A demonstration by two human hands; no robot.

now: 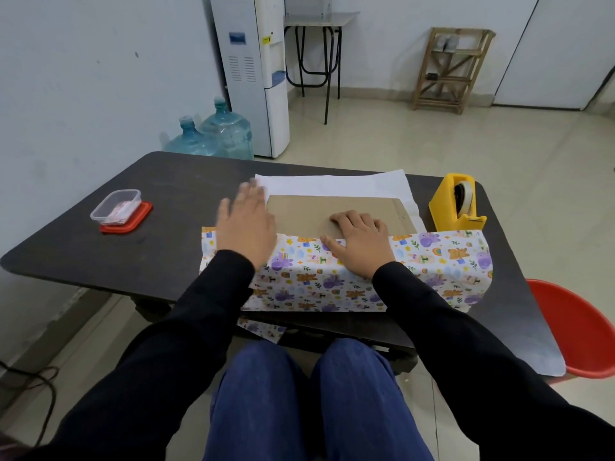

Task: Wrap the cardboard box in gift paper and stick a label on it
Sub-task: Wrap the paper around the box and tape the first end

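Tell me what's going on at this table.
A seated person is wrapping the flat cardboard box in patterned gift paper on the dark table. The right hand presses the paper's folded-up near edge onto the box; the left hand, blurred, is open over its left end. A yellow tape dispenser stands to the right. The box top is mostly uncovered.
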